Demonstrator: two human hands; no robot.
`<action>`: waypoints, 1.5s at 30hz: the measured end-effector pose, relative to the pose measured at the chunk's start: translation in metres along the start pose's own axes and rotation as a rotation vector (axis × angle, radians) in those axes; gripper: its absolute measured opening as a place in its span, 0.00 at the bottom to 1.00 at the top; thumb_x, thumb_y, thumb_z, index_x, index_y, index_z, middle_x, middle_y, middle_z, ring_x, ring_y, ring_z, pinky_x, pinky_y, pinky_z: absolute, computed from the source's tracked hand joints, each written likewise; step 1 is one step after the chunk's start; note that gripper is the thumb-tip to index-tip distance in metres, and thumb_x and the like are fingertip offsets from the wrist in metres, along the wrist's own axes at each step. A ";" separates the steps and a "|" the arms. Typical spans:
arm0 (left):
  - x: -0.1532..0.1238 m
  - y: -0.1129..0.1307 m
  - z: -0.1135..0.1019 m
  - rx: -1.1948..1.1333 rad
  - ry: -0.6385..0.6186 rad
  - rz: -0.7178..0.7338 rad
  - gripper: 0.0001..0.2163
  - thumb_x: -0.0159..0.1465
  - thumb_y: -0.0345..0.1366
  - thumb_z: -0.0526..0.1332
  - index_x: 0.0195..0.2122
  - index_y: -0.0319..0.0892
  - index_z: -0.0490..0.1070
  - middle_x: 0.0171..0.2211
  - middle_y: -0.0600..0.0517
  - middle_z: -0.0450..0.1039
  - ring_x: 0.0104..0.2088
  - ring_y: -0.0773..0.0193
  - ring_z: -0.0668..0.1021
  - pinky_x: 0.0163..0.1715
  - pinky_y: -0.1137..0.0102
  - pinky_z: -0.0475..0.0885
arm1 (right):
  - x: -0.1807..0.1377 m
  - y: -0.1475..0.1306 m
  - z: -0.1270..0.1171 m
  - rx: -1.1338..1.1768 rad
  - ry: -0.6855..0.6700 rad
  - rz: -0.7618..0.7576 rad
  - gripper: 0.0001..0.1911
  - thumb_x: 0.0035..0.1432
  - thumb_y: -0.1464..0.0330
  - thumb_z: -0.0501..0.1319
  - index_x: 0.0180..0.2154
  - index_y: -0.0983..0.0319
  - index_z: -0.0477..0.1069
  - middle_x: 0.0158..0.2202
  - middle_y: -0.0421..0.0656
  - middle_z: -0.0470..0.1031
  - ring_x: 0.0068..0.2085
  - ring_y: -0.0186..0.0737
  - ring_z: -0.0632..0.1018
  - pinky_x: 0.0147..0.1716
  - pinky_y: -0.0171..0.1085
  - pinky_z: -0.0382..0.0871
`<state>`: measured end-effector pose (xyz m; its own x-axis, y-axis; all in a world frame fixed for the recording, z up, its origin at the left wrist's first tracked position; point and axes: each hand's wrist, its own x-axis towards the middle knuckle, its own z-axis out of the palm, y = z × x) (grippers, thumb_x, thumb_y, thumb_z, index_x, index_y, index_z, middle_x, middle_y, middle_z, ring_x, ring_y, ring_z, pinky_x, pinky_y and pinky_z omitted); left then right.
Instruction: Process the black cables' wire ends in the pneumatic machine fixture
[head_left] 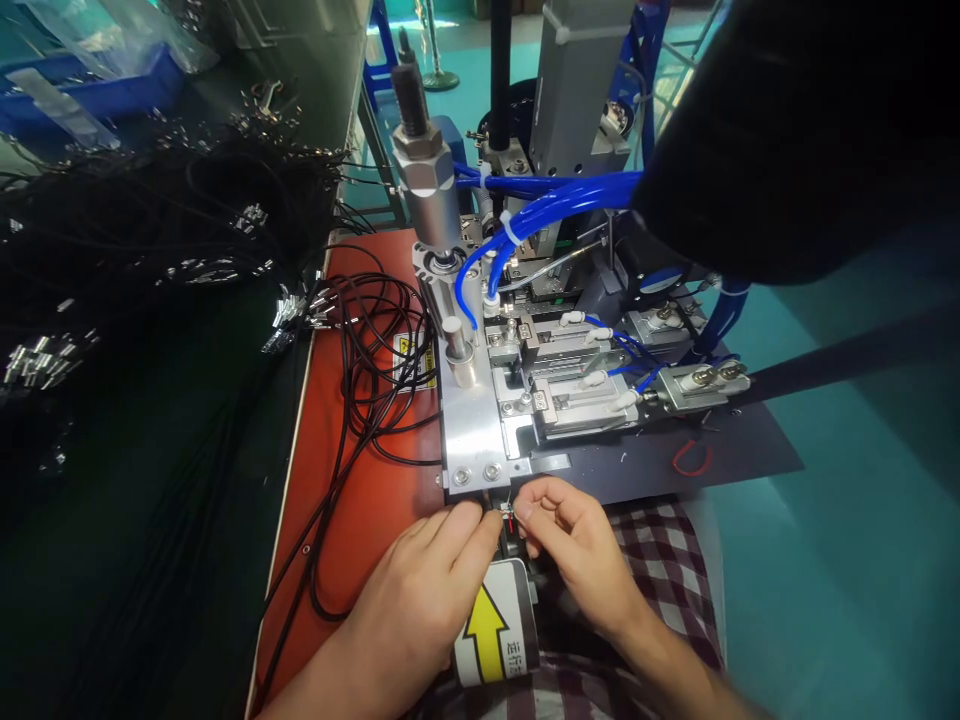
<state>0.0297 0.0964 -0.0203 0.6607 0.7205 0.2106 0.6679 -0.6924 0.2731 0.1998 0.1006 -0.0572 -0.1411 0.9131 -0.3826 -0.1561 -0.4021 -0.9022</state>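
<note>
My left hand (pixel 427 565) is closed at the front edge of the machine, its fingertips together. What they grip is mostly hidden behind the fingers. Across from it, my right hand (pixel 574 535) pinches thin wires between thumb and forefinger. Between both sets of fingertips shows a small metallic wire end (pixel 507 511) with a red strand. Just ahead is the metal plate (pixel 472 430) of a pneumatic press. Below the hands, a white label with a yellow arrow (pixel 487 630) sits on a rounded part of the machine.
Loops of black cable (pixel 352 370) lie on the red board (pixel 330 560) at left. Farther left are heaps of cables with shiny metal ends (pixel 45 355) and a blue bin (pixel 142 85). Blue air hoses (pixel 570 200) cross above the press; a red wire piece (pixel 691 460) lies at right.
</note>
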 end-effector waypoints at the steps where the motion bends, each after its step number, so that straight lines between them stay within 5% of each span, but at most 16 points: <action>1: 0.000 0.000 0.001 -0.001 0.001 -0.002 0.14 0.66 0.24 0.47 0.50 0.30 0.65 0.35 0.41 0.72 0.32 0.57 0.75 0.29 0.64 0.76 | 0.000 0.000 0.000 -0.037 0.003 -0.016 0.13 0.57 0.59 0.60 0.28 0.61 0.66 0.21 0.35 0.62 0.23 0.33 0.64 0.23 0.33 0.59; 11: 0.004 0.002 -0.004 0.019 -0.007 0.008 0.14 0.68 0.27 0.45 0.47 0.31 0.67 0.33 0.42 0.72 0.31 0.56 0.76 0.28 0.64 0.77 | -0.005 -0.003 0.000 -0.299 0.051 -0.199 0.09 0.61 0.66 0.57 0.28 0.61 0.66 0.23 0.36 0.64 0.25 0.34 0.65 0.25 0.33 0.58; 18: 0.003 0.001 -0.002 -0.026 -0.015 -0.009 0.13 0.67 0.27 0.46 0.47 0.31 0.67 0.32 0.43 0.72 0.31 0.57 0.76 0.28 0.63 0.78 | 0.004 -0.006 -0.003 0.185 -0.079 0.202 0.12 0.54 0.65 0.61 0.23 0.63 0.65 0.18 0.34 0.61 0.21 0.29 0.59 0.23 0.31 0.53; 23: 0.005 0.001 -0.003 -0.009 -0.016 -0.007 0.14 0.67 0.26 0.45 0.46 0.31 0.68 0.32 0.43 0.72 0.31 0.56 0.77 0.28 0.63 0.78 | 0.007 -0.004 -0.006 0.314 -0.130 0.311 0.14 0.50 0.65 0.65 0.21 0.64 0.65 0.19 0.35 0.62 0.20 0.27 0.58 0.22 0.30 0.50; 33: 0.010 0.007 -0.013 0.030 -0.098 -0.060 0.15 0.66 0.24 0.44 0.43 0.33 0.69 0.32 0.45 0.72 0.28 0.58 0.76 0.25 0.65 0.76 | 0.001 -0.006 0.000 0.015 -0.002 0.113 0.17 0.50 0.56 0.64 0.26 0.63 0.66 0.19 0.34 0.63 0.21 0.30 0.63 0.22 0.32 0.56; 39: 0.007 0.006 -0.019 0.012 -0.231 -0.163 0.16 0.61 0.21 0.50 0.47 0.39 0.67 0.38 0.47 0.71 0.33 0.59 0.75 0.31 0.65 0.75 | 0.003 -0.003 -0.003 0.051 -0.032 0.135 0.16 0.50 0.57 0.65 0.27 0.63 0.67 0.21 0.35 0.65 0.22 0.30 0.65 0.23 0.32 0.58; 45: -0.002 0.000 -0.013 -0.054 -0.227 -0.180 0.15 0.62 0.22 0.50 0.47 0.41 0.67 0.41 0.46 0.70 0.38 0.58 0.73 0.37 0.64 0.73 | 0.005 0.000 -0.005 0.059 -0.049 0.097 0.15 0.50 0.58 0.65 0.26 0.63 0.67 0.21 0.35 0.65 0.22 0.30 0.65 0.23 0.32 0.58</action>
<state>0.0239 0.0953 -0.0084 0.5973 0.7998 -0.0595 0.7660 -0.5469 0.3377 0.2037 0.1052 -0.0598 -0.2063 0.8656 -0.4562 -0.1968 -0.4934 -0.8472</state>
